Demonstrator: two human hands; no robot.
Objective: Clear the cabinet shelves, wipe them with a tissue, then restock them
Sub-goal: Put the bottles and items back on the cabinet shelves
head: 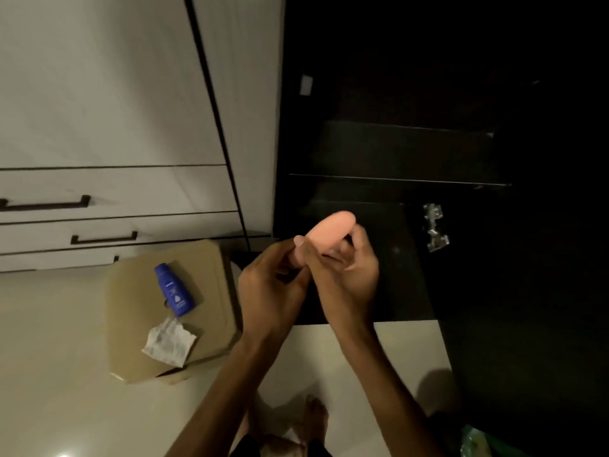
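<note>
Both my hands meet in front of the open dark cabinet, whose shelves look bare in the gloom. My right hand grips a peach-coloured rounded tube or bottle, its end sticking up past my fingers. My left hand pinches the lower part of the same object with thumb and fingers. A blue lotion bottle lies on a flat cardboard box on the floor to the left. A crumpled white tissue lies on that cardboard, just below the bottle.
White drawers with dark bar handles stand at the left beside the cabinet. A metal hinge shows on the open cabinet door at right. My bare foot stands on the pale floor; something green sits at the bottom right.
</note>
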